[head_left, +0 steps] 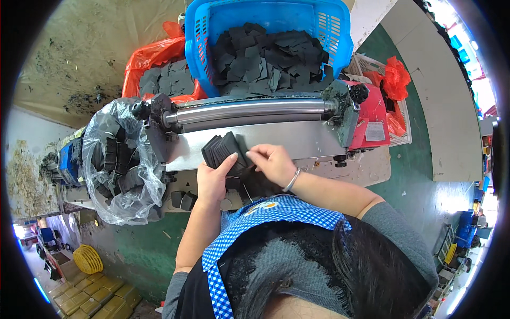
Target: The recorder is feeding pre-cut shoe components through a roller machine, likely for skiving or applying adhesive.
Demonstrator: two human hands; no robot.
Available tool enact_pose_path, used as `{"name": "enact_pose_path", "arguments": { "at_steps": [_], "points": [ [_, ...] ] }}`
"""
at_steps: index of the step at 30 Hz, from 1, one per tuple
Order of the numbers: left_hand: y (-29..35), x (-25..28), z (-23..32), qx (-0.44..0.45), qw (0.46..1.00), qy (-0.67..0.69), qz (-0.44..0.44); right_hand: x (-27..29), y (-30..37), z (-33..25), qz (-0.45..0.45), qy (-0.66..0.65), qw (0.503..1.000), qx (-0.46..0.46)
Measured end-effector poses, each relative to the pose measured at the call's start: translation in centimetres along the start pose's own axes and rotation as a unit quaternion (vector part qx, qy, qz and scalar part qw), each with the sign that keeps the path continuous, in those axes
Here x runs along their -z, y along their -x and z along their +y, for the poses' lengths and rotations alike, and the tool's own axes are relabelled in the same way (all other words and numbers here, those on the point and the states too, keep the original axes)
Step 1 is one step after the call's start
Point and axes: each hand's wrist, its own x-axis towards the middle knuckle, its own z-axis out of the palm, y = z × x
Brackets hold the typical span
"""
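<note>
A fanned stack of thin black square pieces (222, 151) is gripped in my left hand (210, 183), its thumb pressed over the near side. The stack is tilted just above the shiny metal plate (297, 139) of a roller machine. Right beside it, my right hand (275, 164) is closed in a pinch at the edge of a single dark piece (242, 144), slightly blurred, at the stack's right side. Beyond both hands runs a steel roller (249, 112), held between dark end brackets. Some black pieces (183, 200) lie on the near ledge below my left wrist.
Behind the roller, a blue basket (195, 50) holds a heap of black squares. An orange-red bag (139, 63) with more pieces lies left of it. A clear plastic bag (151, 194) of stacked pieces stands left. The machine's red housing (372, 109) and a white crate (405, 135) are right.
</note>
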Motion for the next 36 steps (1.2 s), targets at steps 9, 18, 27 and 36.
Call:
{"name": "enact_pose_path", "arguments": {
  "at_steps": [9,18,27,36],
  "points": [
    [-0.8,0.1,-1.0,-0.073,0.976,-0.191,0.079,1.5,-1.8,-0.3,-0.017,-0.066,0.990,-0.124],
    [-1.2,-0.2,-0.5,-0.023,0.999,-0.021,0.034,4.0,-3.6,0.4,0.070,-0.218,0.931,-0.284],
    [-1.4,-0.7,-1.1,0.057,0.998,0.023,0.024,1.0,-1.3,-0.9,-0.092,-0.051,0.987,-0.119],
    [-1.5,-1.2,-1.4,-0.031,0.986,-0.145,0.071,1.3,-1.1,-1.4,-0.090,-0.063,0.988,-0.105]
  ]
}}
